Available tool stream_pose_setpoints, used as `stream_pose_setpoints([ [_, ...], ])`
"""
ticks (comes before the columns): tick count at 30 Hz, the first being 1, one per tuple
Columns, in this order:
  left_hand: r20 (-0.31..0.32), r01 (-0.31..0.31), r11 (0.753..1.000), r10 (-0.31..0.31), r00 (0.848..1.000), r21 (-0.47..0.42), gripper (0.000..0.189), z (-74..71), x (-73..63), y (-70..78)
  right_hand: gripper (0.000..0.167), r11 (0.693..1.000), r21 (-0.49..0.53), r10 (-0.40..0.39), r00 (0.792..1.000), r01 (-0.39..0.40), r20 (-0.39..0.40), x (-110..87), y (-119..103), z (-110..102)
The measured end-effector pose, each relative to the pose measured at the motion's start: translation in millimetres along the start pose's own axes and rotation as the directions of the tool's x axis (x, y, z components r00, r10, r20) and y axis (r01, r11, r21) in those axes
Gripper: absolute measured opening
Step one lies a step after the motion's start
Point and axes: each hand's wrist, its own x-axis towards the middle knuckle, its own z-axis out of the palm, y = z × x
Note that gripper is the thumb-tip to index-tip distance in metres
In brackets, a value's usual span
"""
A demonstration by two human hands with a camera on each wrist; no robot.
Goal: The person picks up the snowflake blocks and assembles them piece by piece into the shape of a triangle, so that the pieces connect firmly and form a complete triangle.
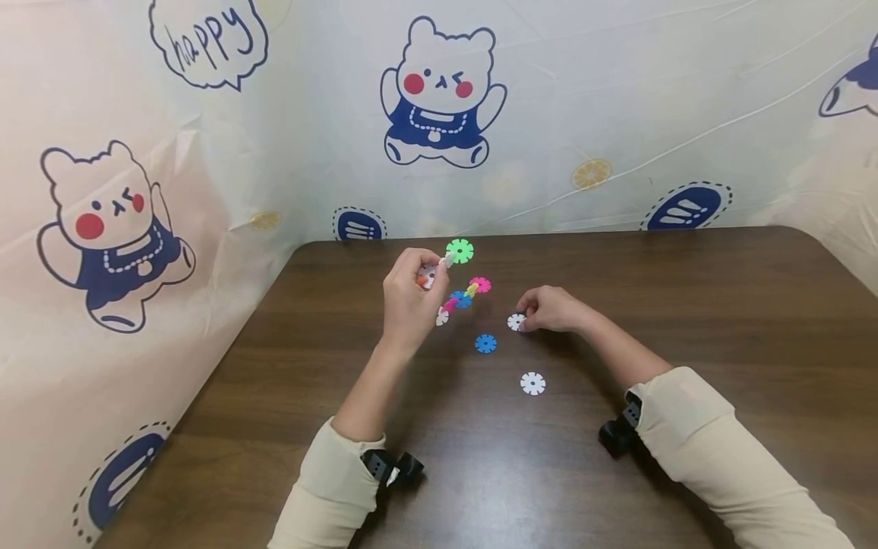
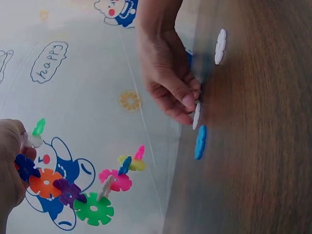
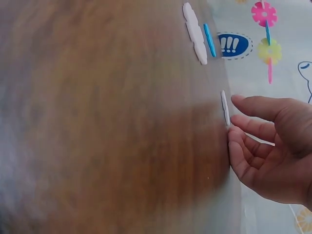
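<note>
My left hand (image 1: 411, 305) pinches a chain of interlocking notched plastic discs (image 1: 462, 300) and holds it above the table. In the left wrist view the chain hangs in a curve, with an orange disc (image 2: 46, 183), a purple disc (image 2: 69, 193) and a green disc (image 2: 94, 208) among its links; the fingers hide part of it. My right hand (image 1: 554, 309) is at a white notched disc (image 1: 515, 322) lying on the table. Its thumb and fingertips are at that disc's edge, slightly apart in the right wrist view (image 3: 225, 108).
A loose blue disc (image 1: 485, 344) and another white disc (image 1: 533, 383) lie flat on the brown wooden table (image 1: 686, 305), between the two forearms. Behind the table hangs a pale curtain (image 1: 562, 91) printed with cartoon bears. Both wrists carry black cameras.
</note>
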Motion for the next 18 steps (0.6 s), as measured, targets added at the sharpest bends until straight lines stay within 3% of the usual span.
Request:
stream_pose_setpoints([
  [12, 0.015, 0.017, 1.000, -0.017, 1.000, -0.012, 0.008, 1.0, -0.7, 0.0, 0.026, 0.997, -0.081, -0.007, 1.000, 0.007, 0.003, 5.9, -3.5, 3.9],
  [18, 0.029, 0.028, 0.999, -0.028, 0.999, -0.020, 0.007, 3.2, -1.3, 1.0, 0.026, 0.995, -0.097, -0.008, 0.999, 0.005, -0.031, 4.1, -6.4, 4.3],
])
